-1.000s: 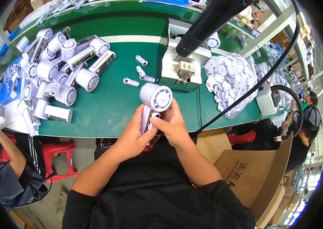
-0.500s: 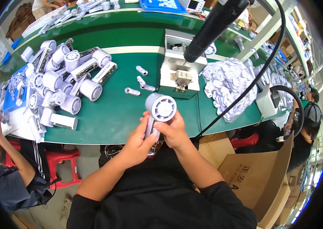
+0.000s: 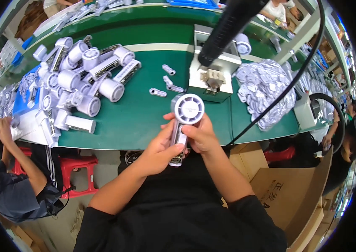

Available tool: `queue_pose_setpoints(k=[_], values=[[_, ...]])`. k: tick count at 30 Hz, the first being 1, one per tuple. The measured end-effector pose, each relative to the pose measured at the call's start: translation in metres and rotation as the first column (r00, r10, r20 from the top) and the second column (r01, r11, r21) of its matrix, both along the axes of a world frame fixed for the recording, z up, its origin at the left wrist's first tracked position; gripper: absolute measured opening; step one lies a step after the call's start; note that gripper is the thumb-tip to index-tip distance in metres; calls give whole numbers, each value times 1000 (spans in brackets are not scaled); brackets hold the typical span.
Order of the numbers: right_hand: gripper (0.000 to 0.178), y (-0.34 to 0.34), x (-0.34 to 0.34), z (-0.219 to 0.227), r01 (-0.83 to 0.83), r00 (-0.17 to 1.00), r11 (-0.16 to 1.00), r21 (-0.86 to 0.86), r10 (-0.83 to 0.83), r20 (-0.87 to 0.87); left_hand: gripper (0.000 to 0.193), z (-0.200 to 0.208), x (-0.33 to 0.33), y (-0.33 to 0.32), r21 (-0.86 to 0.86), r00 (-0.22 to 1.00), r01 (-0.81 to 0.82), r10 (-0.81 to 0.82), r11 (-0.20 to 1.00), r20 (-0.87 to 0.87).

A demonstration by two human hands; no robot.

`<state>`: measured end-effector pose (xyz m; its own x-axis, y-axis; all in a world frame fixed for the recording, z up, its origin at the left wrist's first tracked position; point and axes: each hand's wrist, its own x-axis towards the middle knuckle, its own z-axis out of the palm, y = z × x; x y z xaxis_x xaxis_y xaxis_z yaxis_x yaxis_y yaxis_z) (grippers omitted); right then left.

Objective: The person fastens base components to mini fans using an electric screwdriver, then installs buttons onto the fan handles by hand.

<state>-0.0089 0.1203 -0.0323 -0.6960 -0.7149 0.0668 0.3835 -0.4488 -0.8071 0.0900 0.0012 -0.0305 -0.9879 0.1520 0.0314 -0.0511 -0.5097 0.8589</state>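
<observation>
Both hands hold a white handheld fan point(image 3: 189, 110) just past the table's near edge, its round vented head pointing away and its handle toward me. My left hand point(image 3: 164, 145) wraps the handle from the left, thumb lying on its front. From the right, my right hand point(image 3: 203, 133) grips the neck below the head, thumb on the upper handle. The lower handle looks dark, with what seems to be a circuit strip showing. Beyond the fan, a few small white oblong covers point(image 3: 158, 92) lie on the green table point(image 3: 144, 122).
Many similar fans are heaped on the left point(image 3: 81, 80). A metal fixture point(image 3: 211, 82) stands ahead under a black hanging tool point(image 3: 224, 38); its cable slants across the right. Beside it lies a heap of white flat parts point(image 3: 266, 92). An open carton point(image 3: 287, 197) sits at right; co-workers are nearby.
The fan has tipped so its head front and the dark lower handle show more fully. The whole scene has shifted right and slightly upward in view.
</observation>
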Motion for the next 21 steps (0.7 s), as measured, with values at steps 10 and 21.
queue_pose_setpoints(k=[10, 21], values=[[74, 5, 1, -18, -3, 1000, 998, -58, 3, -8, 63, -6, 0, 5, 13, 998, -49, 48, 999, 41], [75, 15, 14, -12, 55, 995, 998, -7, -56, -88, 69, 5, 4, 8, -82, 991, 7, 4, 997, 132]])
